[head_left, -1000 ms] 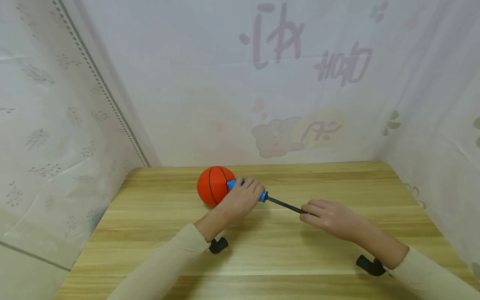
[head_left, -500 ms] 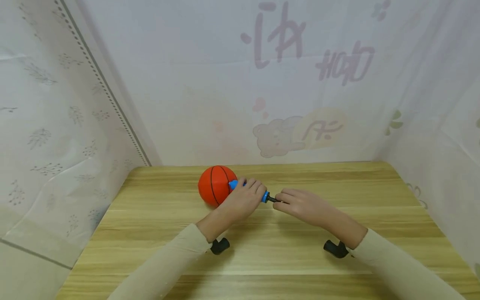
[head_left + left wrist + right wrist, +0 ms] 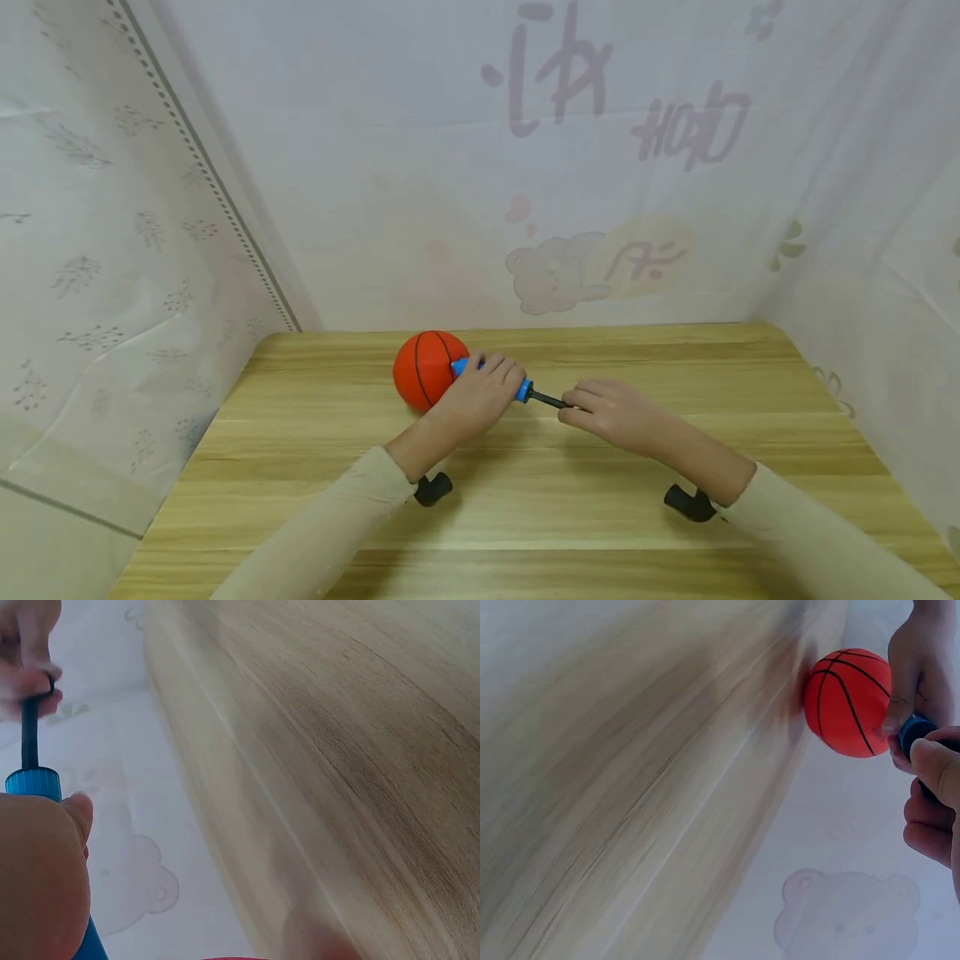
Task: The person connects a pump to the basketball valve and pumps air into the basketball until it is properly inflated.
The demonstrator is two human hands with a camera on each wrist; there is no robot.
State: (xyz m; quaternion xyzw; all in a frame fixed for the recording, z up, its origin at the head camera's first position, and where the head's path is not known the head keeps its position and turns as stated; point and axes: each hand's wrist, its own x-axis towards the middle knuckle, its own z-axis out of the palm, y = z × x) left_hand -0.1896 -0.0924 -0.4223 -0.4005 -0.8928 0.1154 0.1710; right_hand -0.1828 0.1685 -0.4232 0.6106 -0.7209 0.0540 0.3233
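A small orange-red basketball [image 3: 426, 372] with black lines sits toward the back left of the table. My left hand [image 3: 480, 398] is wrapped round the blue barrel of a hand pump [image 3: 523, 390], whose tip meets the ball's right side; the exact joint cannot be made out. Out of the barrel's right end runs a black rod [image 3: 549, 401], partly drawn out. My right hand [image 3: 618, 417] grips the black handle at the rod's end, mostly covered by the fingers. In the left wrist view the rod [image 3: 30, 735] stands between both hands.
All of this is on or over a light wood-grain table [image 3: 525, 517]. Pale printed curtains [image 3: 420, 208] hang behind it and on both sides. Black curved mounts [image 3: 433, 490] stick out under both wrists.
My right hand first moved left, sliding the rod into the barrel, then came back slightly right, showing more rod again. The left hand and the ball have barely shifted.
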